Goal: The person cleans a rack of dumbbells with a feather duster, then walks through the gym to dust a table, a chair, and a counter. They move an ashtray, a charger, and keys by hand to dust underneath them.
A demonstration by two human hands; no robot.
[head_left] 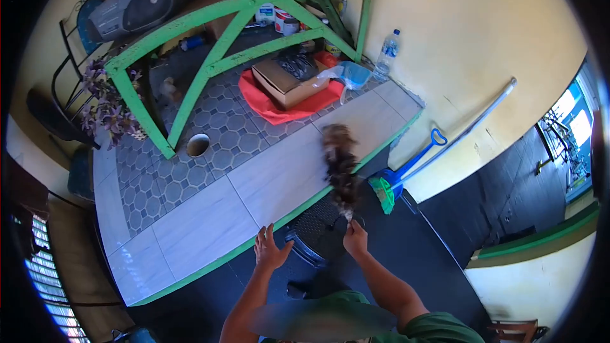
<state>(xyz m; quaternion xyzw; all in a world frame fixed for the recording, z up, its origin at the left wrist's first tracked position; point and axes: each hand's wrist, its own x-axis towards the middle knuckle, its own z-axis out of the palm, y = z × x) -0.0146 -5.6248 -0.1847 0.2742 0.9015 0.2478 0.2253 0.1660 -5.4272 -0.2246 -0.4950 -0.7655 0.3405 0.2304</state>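
Note:
My right hand (356,239) is closed around the handle of a brown feather duster (341,168). The duster's feathers reach over the front edge of the tiled counter (279,168), slightly smeared by motion. My left hand (272,251), fingers spread and holding nothing, is at the counter's green front edge. Farther back on the counter, a cardboard box (286,89) with a black plastic bag (297,65) in it sits on a red cloth-like piece (264,109).
A green frame shelf (210,63) stands on the counter, carrying a radio (143,3). A water bottle (387,56) is by the wall. Purple flowers (111,105) hang at the left. A blue-handled brush with green bristles (384,194) leans right of the counter. Below is a round dark stool-like seat (318,232).

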